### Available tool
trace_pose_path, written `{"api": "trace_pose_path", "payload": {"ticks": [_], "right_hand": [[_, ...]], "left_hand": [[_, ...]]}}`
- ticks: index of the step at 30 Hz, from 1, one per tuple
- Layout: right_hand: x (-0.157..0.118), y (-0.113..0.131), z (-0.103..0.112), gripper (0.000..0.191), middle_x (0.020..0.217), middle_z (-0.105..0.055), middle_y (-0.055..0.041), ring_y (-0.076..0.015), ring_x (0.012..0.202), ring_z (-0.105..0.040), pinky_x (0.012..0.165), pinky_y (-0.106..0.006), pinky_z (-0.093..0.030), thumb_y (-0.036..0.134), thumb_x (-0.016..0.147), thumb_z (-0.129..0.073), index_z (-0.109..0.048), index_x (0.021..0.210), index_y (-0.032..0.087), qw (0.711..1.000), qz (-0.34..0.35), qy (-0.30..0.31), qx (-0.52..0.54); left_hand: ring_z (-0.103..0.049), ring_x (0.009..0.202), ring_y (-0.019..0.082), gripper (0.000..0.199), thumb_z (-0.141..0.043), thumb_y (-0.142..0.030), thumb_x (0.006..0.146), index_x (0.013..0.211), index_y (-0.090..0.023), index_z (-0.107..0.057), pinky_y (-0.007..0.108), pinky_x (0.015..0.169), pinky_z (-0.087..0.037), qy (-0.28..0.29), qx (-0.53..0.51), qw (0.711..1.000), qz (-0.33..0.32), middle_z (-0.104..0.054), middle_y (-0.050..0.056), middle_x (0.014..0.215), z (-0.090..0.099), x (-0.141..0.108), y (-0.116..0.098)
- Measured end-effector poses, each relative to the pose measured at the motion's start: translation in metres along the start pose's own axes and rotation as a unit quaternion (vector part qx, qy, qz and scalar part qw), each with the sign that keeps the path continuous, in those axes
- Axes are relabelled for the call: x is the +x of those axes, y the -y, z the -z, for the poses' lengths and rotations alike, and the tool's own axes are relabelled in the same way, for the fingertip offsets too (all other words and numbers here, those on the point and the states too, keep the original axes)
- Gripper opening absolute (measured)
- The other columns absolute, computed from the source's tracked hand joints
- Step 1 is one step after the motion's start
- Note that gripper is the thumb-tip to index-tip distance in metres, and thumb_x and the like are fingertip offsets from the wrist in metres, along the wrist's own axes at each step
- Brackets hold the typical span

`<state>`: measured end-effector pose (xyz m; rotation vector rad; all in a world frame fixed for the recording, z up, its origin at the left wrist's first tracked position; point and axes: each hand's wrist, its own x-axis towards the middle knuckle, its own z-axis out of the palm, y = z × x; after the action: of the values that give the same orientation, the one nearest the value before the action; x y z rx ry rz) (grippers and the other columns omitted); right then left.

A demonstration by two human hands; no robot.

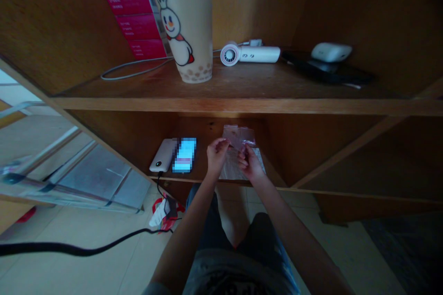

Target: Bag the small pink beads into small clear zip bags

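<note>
My left hand [217,156] and my right hand [249,163] sit side by side at the front of the lower wooden shelf [221,129]. Between their fingers they hold a small clear plastic packet [238,137] with a pinkish tint. Its contents are too small to tell. Under my hands lies a whitish plastic sheet [231,170]. Left of my left hand, a smartphone [184,155] with a lit, blurred screen rests against a grey power bank [162,155].
Overhead, a shelf board [242,104] carries a bubble tea cup [188,27], pink boxes [133,18], a white handheld fan [249,54] and a white case [331,52]. A black cable [69,249] crosses the tiled floor, and a red-and-white packet [164,214] lies there.
</note>
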<state>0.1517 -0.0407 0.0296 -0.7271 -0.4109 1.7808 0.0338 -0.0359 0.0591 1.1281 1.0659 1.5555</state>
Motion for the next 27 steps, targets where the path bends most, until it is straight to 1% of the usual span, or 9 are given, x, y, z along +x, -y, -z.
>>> {"api": "trace_pose_path", "payload": {"ticks": [3, 5, 7, 9, 13, 16, 19, 24, 27], "right_hand": [[0.006, 0.006, 0.006, 0.037, 0.038, -0.03, 0.0118, -0.0025, 0.03, -0.017, 0.028, -0.015, -0.012, 0.049, 0.066, -0.064, -0.042, 0.057, 0.02, 0.994, 0.052, -0.051, -0.084], [0.012, 0.01, 0.014, 0.04, 0.04, -0.034, 0.0098, -0.0033, 0.032, -0.023, 0.031, -0.017, -0.015, 0.054, 0.066, -0.062, -0.044, 0.056, 0.02, 0.962, 0.154, -0.109, -0.197], [0.017, 0.016, 0.021, 0.044, 0.042, -0.042, 0.0059, -0.0055, 0.038, -0.036, 0.037, -0.018, -0.025, 0.057, 0.068, -0.059, -0.046, 0.05, 0.019, 0.883, 0.265, -0.137, -0.362], [0.02, 0.021, 0.028, 0.042, 0.049, -0.052, 0.0016, -0.0096, 0.047, -0.048, 0.045, -0.02, -0.032, 0.056, 0.075, -0.052, -0.055, 0.054, 0.019, 0.785, 0.312, -0.141, -0.516], [0.022, 0.026, 0.033, 0.043, 0.068, -0.066, -0.007, -0.0163, 0.06, -0.06, 0.055, -0.023, -0.039, 0.048, 0.087, -0.035, -0.066, 0.08, 0.018, 0.595, 0.232, -0.147, -0.755], [0.021, 0.024, 0.033, 0.049, 0.079, -0.069, -0.0101, -0.0189, 0.068, -0.064, 0.059, -0.025, -0.043, 0.046, 0.09, -0.025, -0.066, 0.092, 0.019, 0.492, 0.171, -0.155, -0.84], [0.02, 0.023, 0.034, 0.05, 0.086, -0.069, -0.0104, -0.019, 0.073, -0.065, 0.063, -0.025, -0.044, 0.045, 0.091, -0.023, -0.065, 0.097, 0.02, 0.439, 0.163, -0.151, -0.87], [0.022, 0.023, 0.034, 0.046, 0.09, -0.069, -0.0102, -0.019, 0.074, -0.066, 0.065, -0.026, -0.045, 0.043, 0.092, -0.025, -0.065, 0.098, 0.02, 0.405, 0.143, -0.13, -0.894], [0.023, 0.022, 0.033, 0.045, 0.088, -0.069, -0.0111, -0.0191, 0.074, -0.066, 0.065, -0.026, -0.046, 0.041, 0.092, -0.026, -0.064, 0.098, 0.019, 0.388, 0.137, -0.141, -0.9]], "left_hand": [[-0.061, 0.065, 0.011, 0.022, -0.06, -0.034, 0.07, 0.077, -0.014, -0.059, 0.023, 0.061, -0.049, -0.038, -0.04, 0.998, 0.022, -0.065, 0.003, 0.076, 0.006, 0.001, -0.001], [-0.06, 0.062, 0.009, 0.022, -0.061, -0.033, 0.069, 0.077, -0.013, -0.057, 0.022, 0.06, -0.048, -0.067, -0.06, 0.995, 0.038, -0.064, 0.003, 0.078, 0.011, 0.003, -0.001], [-0.059, 0.06, 0.007, 0.021, -0.061, -0.031, 0.067, 0.079, -0.014, -0.056, 0.02, 0.06, -0.047, -0.084, -0.082, 0.991, 0.061, -0.064, 0.002, 0.079, 0.02, 0.005, 0.001], [-0.058, 0.058, 0.006, 0.022, -0.062, -0.03, 0.066, 0.08, -0.014, -0.056, 0.019, 0.06, -0.046, -0.1, -0.097, 0.986, 0.088, -0.063, 0.001, 0.077, 0.03, 0.008, 0.005], [-0.058, 0.056, 0.006, 0.026, -0.066, -0.029, 0.06, 0.08, -0.015, -0.056, 0.019, 0.058, -0.045, -0.126, -0.106, 0.978, 0.13, -0.063, 0.0, 0.074, 0.05, 0.011, 0.014], [-0.059, 0.056, 0.006, 0.025, -0.067, -0.027, 0.059, 0.077, -0.015, -0.055, 0.019, 0.058, -0.044, -0.142, -0.121, 0.971, 0.152, -0.064, 0.001, 0.074, 0.059, 0.011, 0.02], [-0.06, 0.059, 0.007, 0.022, -0.065, -0.024, 0.061, 0.077, -0.015, -0.053, 0.019, 0.058, -0.045, -0.158, -0.132, 0.965, 0.164, -0.063, 0.0, 0.075, 0.063, 0.009, 0.025], [-0.063, 0.061, 0.009, 0.019, -0.061, -0.018, 0.066, 0.08, -0.016, -0.048, 0.023, 0.063, -0.051, -0.139, -0.124, 0.963, 0.194, -0.061, 0.0, 0.074, 0.066, 0.006, 0.033], [-0.063, 0.061, 0.01, 0.03, -0.06, -0.019, 0.068, 0.093, -0.019, -0.043, 0.026, 0.061, -0.053, -0.129, -0.09, 0.967, 0.201, -0.061, 0.0, 0.077, 0.071, 0.001, 0.035]]}}
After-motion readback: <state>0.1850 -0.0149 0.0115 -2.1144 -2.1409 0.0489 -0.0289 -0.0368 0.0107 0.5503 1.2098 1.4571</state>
